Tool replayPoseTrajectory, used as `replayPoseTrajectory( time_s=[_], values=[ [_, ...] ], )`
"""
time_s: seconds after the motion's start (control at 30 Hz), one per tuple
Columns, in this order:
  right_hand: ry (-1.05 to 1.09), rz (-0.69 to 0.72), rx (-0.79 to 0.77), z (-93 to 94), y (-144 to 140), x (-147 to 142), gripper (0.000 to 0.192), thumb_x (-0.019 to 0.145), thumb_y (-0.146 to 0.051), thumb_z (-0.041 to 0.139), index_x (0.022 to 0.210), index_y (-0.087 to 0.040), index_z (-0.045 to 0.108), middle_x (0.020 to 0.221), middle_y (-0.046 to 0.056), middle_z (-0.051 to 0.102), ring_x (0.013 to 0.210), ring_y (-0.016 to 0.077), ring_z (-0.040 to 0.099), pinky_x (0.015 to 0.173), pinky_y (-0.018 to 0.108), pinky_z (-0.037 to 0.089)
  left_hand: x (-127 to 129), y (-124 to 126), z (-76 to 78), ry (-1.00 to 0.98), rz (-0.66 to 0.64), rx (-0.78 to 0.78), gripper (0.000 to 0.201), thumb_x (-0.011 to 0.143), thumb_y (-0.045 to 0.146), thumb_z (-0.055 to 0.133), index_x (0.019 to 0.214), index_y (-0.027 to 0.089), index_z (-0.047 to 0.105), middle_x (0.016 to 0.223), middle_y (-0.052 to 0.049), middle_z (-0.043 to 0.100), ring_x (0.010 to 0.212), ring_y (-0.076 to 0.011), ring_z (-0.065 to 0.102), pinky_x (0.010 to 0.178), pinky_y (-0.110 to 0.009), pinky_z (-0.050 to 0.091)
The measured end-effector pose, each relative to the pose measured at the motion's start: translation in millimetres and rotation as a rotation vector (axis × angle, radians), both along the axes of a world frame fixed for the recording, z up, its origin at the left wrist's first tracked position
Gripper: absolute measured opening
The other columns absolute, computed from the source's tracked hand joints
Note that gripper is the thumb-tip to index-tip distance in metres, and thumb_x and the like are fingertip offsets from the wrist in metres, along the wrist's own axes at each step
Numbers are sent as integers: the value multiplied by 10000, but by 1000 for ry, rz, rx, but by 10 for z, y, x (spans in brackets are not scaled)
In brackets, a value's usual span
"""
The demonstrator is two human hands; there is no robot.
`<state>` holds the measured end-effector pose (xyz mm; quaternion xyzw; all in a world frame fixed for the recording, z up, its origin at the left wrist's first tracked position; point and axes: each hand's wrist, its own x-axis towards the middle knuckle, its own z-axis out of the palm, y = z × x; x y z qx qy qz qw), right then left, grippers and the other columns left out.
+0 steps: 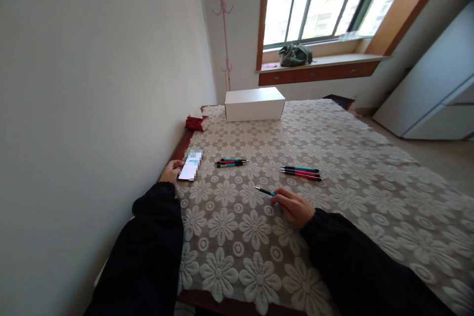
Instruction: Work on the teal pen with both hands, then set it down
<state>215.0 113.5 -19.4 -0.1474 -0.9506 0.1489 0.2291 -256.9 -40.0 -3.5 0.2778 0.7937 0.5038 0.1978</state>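
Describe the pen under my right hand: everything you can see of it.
The pen is slim, with a teal barrel, a dark grip section and a thin metallic tip. It lies flat on the lace flower tablecloth, tip pointing away to the left. The right hand pinches its rear end with the fingertips, so that end is hidden. It lies apart from the two pen groups farther back. Material looks like plastic; finer detail is too small to tell.

White walls [92,59], bright window [326,0], pink coat rack [223,24], white cabinet [433,94]
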Motion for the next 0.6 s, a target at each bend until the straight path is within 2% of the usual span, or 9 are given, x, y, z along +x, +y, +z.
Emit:
replayPoseTrajectory(
  time_s=[0.3,0.47,0.6],
  values=[
    [16,15,17,-27,22,-13,308,879,-114,391,924,-238,669,1005,68,679,857,173,638,771,288,528,57,-3,32,14,-11,11,413,474,76,525,863,213,559,975,-26,713,1129,-260,636,959,-386,519],
    [20,26,-3,-31,27,-14,301,875,-119,403,923,-241,674,1008,68,679,869,176,639,777,293,530,74,-15,28,37,-25,12,468,466,85,624,915,206,569,1013,-39,717,1083,-273,656,894,-390,539],
    [10,29,-7,-23,24,-12,307,866,-100,399,917,-241,667,1005,65,680,867,173,636,792,294,528,73,-21,20,47,-23,16,474,466,85,630,924,200,582,1011,-51,727,1072,-275,661,875,-389,544]
  ],
)
